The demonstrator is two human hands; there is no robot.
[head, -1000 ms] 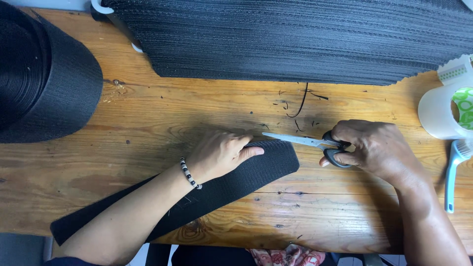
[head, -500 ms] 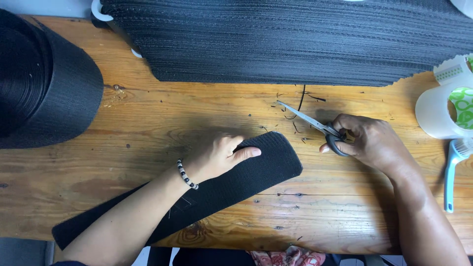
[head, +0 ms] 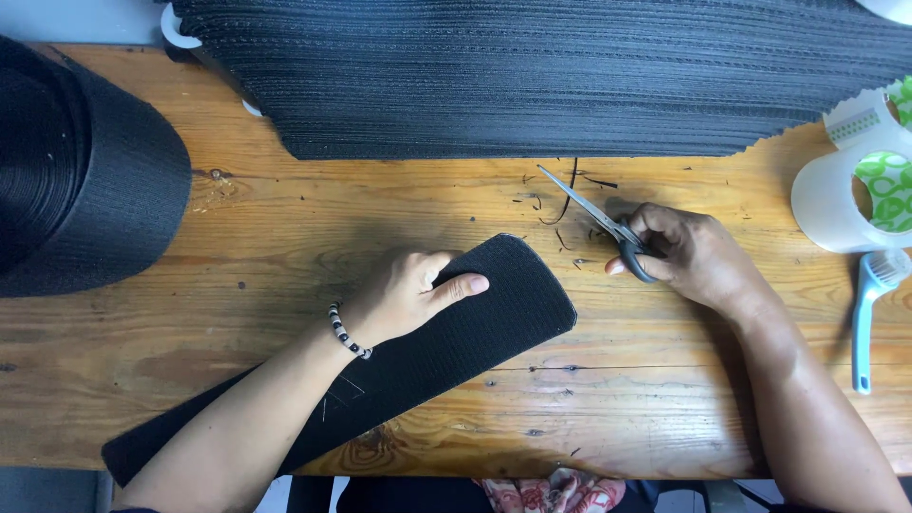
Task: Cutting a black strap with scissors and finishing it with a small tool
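Black webbing strip lies diagonally on the wooden worktop, its long body running from the near left edge up to a rounded end close to the middle. Going left to right: a large roll of black webbing sits at the far left, apart from the strip. The left hand, with a beaded bracelet at the wrist, rests flat on the strip near its rounded end, fingers stretched out and pressing down instead of gripping, apparently to keep the piece flat and steady on the wood. Across the far side a stack of dark ribbed fabric with a zigzag right edge covers the back of the worktop. Short black thread scraps lie just ahead of the rounded end. The right hand holds the scissors by their dark handles, fingers closed through the loops; the blades look shut or nearly so, pointing up and left, clear of the strip, their tips over the scraps. At the far right stand a clear tape dispenser with a green-patterned roll and a pale blue brush, kept within reach yet well apart from the strip
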